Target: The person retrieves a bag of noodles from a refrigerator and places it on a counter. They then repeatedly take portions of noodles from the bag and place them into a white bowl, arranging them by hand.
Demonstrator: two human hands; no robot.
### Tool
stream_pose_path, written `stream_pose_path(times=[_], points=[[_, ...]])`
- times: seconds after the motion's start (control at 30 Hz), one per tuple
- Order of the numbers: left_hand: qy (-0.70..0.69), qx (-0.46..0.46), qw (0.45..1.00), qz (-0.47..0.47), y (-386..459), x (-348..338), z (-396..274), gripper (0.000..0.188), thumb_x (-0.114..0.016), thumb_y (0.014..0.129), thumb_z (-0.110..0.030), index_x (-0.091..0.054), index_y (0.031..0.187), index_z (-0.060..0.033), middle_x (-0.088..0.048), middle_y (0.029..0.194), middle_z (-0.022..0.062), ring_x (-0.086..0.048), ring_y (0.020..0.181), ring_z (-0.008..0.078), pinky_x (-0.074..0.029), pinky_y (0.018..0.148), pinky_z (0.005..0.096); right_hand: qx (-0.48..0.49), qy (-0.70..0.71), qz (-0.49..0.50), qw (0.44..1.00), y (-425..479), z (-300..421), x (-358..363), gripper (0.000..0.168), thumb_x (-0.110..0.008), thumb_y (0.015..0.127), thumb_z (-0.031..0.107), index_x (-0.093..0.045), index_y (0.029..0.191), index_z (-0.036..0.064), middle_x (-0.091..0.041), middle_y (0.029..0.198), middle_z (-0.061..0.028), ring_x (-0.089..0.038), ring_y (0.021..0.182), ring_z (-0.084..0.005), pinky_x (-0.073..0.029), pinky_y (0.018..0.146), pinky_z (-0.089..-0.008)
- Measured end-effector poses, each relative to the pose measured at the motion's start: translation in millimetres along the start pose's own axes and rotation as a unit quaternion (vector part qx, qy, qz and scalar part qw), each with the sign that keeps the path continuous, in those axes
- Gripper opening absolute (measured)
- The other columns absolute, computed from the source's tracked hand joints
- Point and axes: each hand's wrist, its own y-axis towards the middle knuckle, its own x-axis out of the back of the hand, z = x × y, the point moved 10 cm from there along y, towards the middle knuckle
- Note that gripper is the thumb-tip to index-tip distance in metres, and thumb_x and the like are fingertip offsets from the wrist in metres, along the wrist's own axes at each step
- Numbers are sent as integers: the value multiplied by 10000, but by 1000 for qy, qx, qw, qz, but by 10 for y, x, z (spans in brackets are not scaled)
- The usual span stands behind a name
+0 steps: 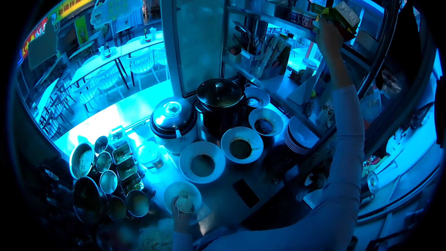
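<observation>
A bundle of pale noodles [184, 204] rests in my left hand [179, 214], over a white bowl [171, 192] near the lower middle. My right hand [327, 31] is raised to the upper shelf at the right, its fingers at a green and yellow packet [332, 17] with a white block-like part; the grip is partly hidden. Beyond my left hand stand wide bowls with dark liquid, one [202, 165] closest and another [241, 148] to its right. A black phone [246, 193] lies on the counter between my arms.
A rice cooker [173, 115] and a black lidded pot [220, 97] stand behind the bowls. Metal containers [127, 169] of ingredients fill the left side. Stacked plates [301, 136] sit at the right below a shelf [258, 80] with utensils. Tables and chairs show through the opening.
</observation>
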Motion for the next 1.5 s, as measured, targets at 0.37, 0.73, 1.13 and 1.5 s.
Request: stream_pose_path(times=[0.37, 0.73, 1.13, 1.5], points=[[296, -192, 932, 86, 22, 85, -292, 284, -468, 813, -300, -524, 988, -83, -594, 889, 70, -581, 777, 181, -482, 694, 289, -5, -14, -44, 999, 105, 251, -545, 173, -499, 780, 109, -532, 939, 51, -521, 876, -133, -538, 813, -277, -463, 601, -367], [541, -245, 794, 130, 282, -1278, -622, 308, -468, 803, -323, -528, 1019, -112, -589, 943, 55, -562, 846, 180, -443, 761, 311, -136, 194, -31, 971, 158, -259, -1220, 249, -418, 878, 208, -540, 880, -9, -556, 813, -189, -546, 729, -338, -441, 639, -446], [814, -377, 439, 51, 542, -2135, -920, 338, -469, 792, -348, -533, 1053, -143, -584, 1002, 39, -541, 922, 180, -401, 835, 335, -54, 293, -122, 947, -70, -6, -882, 356, -473, 848, 89, -448, 1192, 0, -546, 1023, -217, -553, 897, -309, -447, 743, -387], [900, -322, 287, 68, 511, -652, -376, 368, -469, 782, -371, -538, 1085, -172, -579, 1056, 23, -522, 992, 179, -362, 903, 357, 87, 441, 74, 890, -1731, 1174, 541, 157, -580, 749, 80, -550, 892, 22, -529, 874, -141, -559, 763, -317, -457, 639, -378]])
